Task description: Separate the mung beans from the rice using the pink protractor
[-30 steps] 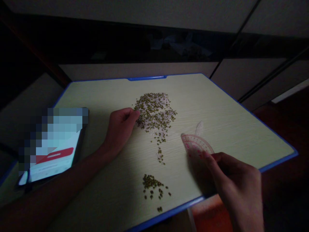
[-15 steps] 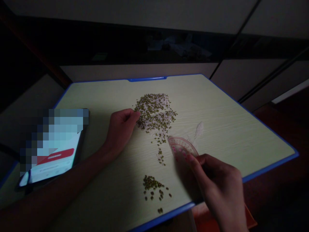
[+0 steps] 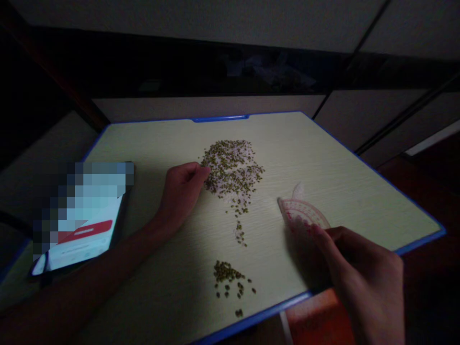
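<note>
Between the thumb and fingers of my right hand is a clear protractor with red markings, held over the right part of the table. Part of a small white grain heap shows just behind its curved edge. My left hand is closed at the left edge of a large pile of green beans mixed with white grains; whatever its fingertips pinch is hidden. A short trail of beans runs from the pile toward me. Nearer the front edge lies a smaller group of green beans.
The pale table has a blue rim. A lit tablet or phone, partly blurred out, lies on its left side. Cabinet panels rise behind the far edge. Something orange sits below the front edge.
My right hand has moved right with the protractor, away from the bean trail and toward the small white heap. My left hand and the beans stay put.
</note>
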The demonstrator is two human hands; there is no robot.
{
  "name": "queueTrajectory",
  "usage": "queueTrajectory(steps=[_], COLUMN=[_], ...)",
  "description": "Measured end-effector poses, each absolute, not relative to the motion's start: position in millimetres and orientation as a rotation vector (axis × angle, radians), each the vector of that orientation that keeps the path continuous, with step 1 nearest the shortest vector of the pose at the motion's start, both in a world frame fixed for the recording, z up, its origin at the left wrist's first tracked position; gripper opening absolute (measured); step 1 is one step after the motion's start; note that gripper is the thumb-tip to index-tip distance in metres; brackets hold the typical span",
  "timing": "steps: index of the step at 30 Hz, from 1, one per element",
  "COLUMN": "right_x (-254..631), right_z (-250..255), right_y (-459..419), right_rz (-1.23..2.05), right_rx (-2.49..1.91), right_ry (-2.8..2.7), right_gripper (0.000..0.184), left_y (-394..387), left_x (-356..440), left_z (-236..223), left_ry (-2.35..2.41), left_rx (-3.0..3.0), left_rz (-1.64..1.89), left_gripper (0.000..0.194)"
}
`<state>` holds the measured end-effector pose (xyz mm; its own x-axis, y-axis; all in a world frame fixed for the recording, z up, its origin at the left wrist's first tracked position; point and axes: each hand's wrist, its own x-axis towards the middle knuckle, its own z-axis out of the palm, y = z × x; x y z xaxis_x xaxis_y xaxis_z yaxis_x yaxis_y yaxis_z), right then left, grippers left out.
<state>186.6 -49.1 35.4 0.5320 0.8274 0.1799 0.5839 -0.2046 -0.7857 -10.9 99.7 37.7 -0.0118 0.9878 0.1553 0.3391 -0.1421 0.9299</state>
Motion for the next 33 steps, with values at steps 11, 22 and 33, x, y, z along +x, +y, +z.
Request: queueTrajectory(steps=[11,22,33], right_x=[169,173,184], right_z=[33,31,28], right_y=[-43,-41,-49], right_rz=[0.236,0.127,0.188], right_rx=[-1.528,-1.44,-1.415], right_ry=[-1.498,-1.719,-1.74], right_gripper=[0.017,0.02,0.025], left_y=[98,97,99], left_x=[-10,-9,-10], left_z=[38,40,36], left_ry=[1.409,1.391,1.358], left_rx=[1.565,1.559,1.57], left_rz=[1.184,1.188,1.201], left_gripper=[0.034,0.034,0.036])
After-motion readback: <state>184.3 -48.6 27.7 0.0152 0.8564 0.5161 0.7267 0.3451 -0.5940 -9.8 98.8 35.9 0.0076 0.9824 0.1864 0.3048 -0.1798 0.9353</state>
